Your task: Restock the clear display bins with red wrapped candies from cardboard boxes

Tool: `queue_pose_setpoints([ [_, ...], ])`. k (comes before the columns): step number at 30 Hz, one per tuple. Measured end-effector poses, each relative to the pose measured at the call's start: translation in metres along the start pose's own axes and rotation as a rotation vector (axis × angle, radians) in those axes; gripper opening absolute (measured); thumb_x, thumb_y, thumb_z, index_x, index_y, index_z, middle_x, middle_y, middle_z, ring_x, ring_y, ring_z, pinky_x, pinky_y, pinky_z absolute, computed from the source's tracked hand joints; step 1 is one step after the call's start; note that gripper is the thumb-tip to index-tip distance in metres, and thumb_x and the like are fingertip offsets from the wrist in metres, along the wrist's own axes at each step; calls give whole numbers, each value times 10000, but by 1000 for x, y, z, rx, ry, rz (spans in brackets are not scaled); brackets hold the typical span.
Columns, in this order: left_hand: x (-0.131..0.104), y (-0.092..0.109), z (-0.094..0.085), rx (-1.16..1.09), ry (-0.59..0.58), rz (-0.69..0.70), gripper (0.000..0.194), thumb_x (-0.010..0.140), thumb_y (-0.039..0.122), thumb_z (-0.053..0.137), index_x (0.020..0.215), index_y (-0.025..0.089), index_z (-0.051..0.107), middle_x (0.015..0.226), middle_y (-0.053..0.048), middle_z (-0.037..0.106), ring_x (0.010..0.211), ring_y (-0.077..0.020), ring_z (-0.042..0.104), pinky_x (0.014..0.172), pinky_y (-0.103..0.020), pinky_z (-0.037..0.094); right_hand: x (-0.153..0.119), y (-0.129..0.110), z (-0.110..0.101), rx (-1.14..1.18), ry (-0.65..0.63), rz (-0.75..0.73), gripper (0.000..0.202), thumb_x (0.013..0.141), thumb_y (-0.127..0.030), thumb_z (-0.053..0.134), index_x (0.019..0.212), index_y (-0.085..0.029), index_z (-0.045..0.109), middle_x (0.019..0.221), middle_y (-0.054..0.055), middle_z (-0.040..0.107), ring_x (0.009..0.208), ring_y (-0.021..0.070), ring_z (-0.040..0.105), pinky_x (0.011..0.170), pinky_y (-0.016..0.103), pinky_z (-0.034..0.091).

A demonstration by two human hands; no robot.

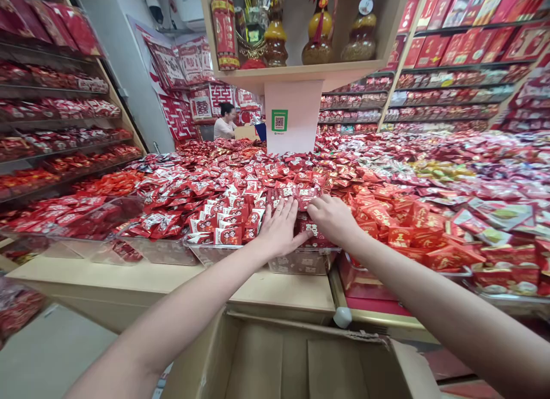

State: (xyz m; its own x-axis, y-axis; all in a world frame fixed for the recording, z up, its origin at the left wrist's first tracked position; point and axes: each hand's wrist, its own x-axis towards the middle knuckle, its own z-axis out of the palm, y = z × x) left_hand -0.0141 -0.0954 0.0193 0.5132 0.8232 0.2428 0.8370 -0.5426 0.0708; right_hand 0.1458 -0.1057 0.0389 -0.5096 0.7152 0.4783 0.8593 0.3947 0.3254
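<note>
Dark red candy packets (303, 197) fill a clear plastic bin (301, 263) at the centre of the counter. My left hand (279, 227) lies on the left part of these packets, fingers stretched forward and thumb pointing right. On their right side rests my right hand (333, 218), its fingers bent down onto the packets; whether it grips one is hidden. Red and white packets with printed figures (227, 227) stand in rows just left of my left hand. Orange-red packets (387, 216) are heaped to the right of my right hand.
An open cardboard box (296, 359) is below the counter edge (172, 279). A white post with a QR code (294, 124) holds up a shelf with gourd-shaped bottles (318, 41). Behind the counter is a person (224, 124). Stocked shelves (55, 90) line both sides.
</note>
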Motion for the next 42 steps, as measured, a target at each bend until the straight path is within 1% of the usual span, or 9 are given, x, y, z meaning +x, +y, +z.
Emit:
queue_pose_setpoints([
  [4, 1, 0, 0, 3, 13, -21, 747, 807, 595, 212, 1375, 119, 118, 1451, -99, 123, 1332, -255, 63, 1061, -497, 55, 3, 0, 7, 144, -18, -35, 246, 851, -214, 401, 767, -142, 620, 805, 94, 623, 782, 192, 515, 746, 278, 356],
  [10, 3, 1, 4, 58, 65, 127, 641, 835, 527, 243, 1370, 184, 160, 1451, -47, 154, 1332, -248, 67, 1060, -511, 56, 34, 42, 10, 289, -166, 299, 280, 827, -250, 406, 943, -164, 645, 915, 75, 674, 836, 190, 598, 741, 254, 406],
  [14, 6, 7, 9, 95, 84, 107, 598, 850, 512, 206, 1354, 191, 223, 1443, -41, 195, 1329, -246, 87, 1061, -511, 72, 55, 56, 26, 333, -322, 230, 288, 796, -233, 444, 1008, -188, 635, 999, 50, 664, 908, 181, 594, 779, 237, 412],
  [18, 8, 9, 13, 143, 120, 113, 549, 866, 467, 200, 1343, 200, 257, 1428, -37, 244, 1319, -264, 135, 1051, -543, 66, 61, 58, 37, 320, -320, 227, 270, 767, -215, 477, 980, -189, 641, 958, 56, 672, 887, 190, 596, 762, 251, 418],
  [25, 10, 10, 11, 144, 137, 145, 482, 878, 419, 225, 1332, 265, 276, 1412, -27, 286, 1302, -289, 181, 1026, -588, 88, 62, 58, 38, 357, -335, 265, 221, 757, -229, 491, 888, -216, 668, 866, 15, 688, 806, 156, 609, 706, 219, 426],
  [30, 7, 4, 0, 58, 73, 127, 524, 854, 484, 271, 1336, 279, 258, 1434, -46, 228, 1310, -290, 154, 1030, -570, 101, 49, 55, 21, 374, -278, 311, 264, 782, -231, 459, 959, -177, 648, 931, 50, 676, 862, 176, 600, 761, 247, 424],
  [34, -3, -9, -7, 12, 44, 98, 710, 781, 620, 303, 1365, 236, 177, 1451, -59, 161, 1324, -285, 97, 1043, -550, 79, 26, 51, 4, 539, -335, 163, 343, 728, -356, 572, 1030, -197, 607, 954, 44, 665, 848, 178, 599, 749, 255, 437],
  [37, -7, -14, -6, 7, 29, 63, 771, 756, 649, 316, 1372, 217, 147, 1455, -60, 132, 1326, -293, 74, 1037, -563, 72, 16, 46, 1, 506, -391, 51, 438, 658, -353, 654, 1058, -189, 582, 990, 68, 645, 896, 209, 571, 762, 284, 428],
  [42, -5, -6, -2, 11, 46, 74, 729, 781, 606, 319, 1373, 222, 135, 1455, -63, 134, 1318, -295, 115, 1036, -561, 80, 15, 37, 0, 379, -338, 73, 309, 690, -334, 623, 942, -158, 583, 864, 80, 636, 835, 208, 547, 697, 275, 415],
])
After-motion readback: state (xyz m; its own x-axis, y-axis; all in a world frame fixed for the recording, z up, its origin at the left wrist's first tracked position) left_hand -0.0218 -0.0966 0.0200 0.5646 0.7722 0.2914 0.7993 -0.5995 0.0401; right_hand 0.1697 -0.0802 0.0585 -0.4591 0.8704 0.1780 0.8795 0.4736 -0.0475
